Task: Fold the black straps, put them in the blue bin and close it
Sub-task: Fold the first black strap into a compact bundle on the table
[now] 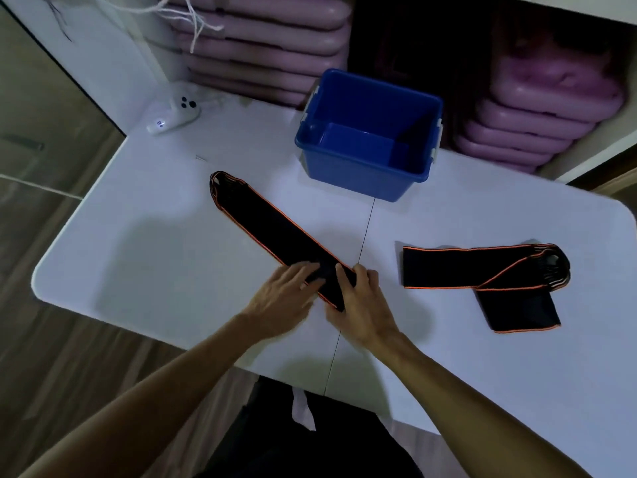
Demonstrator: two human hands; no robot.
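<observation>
Head view: left hand [287, 294] flat, fingers spread, pressing the near end of a long strap [275, 236] lying diagonally on the counter [172, 253]; right hand [358, 305], its grip pinching that same end; second strap [482, 274] loosely bent, well apart to the right; blue bin [368, 136] open, empty, no lid visible. Risk, judged: the far end skewing as the fold starts, leaving uneven layers; slick counter may let it slide.

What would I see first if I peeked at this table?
Probably the bright blue bin, open and empty at the table's far side. Next, two hands, left and right, pressing the near end of a long black strap. Another strap lies loosely folded on the right.
</observation>
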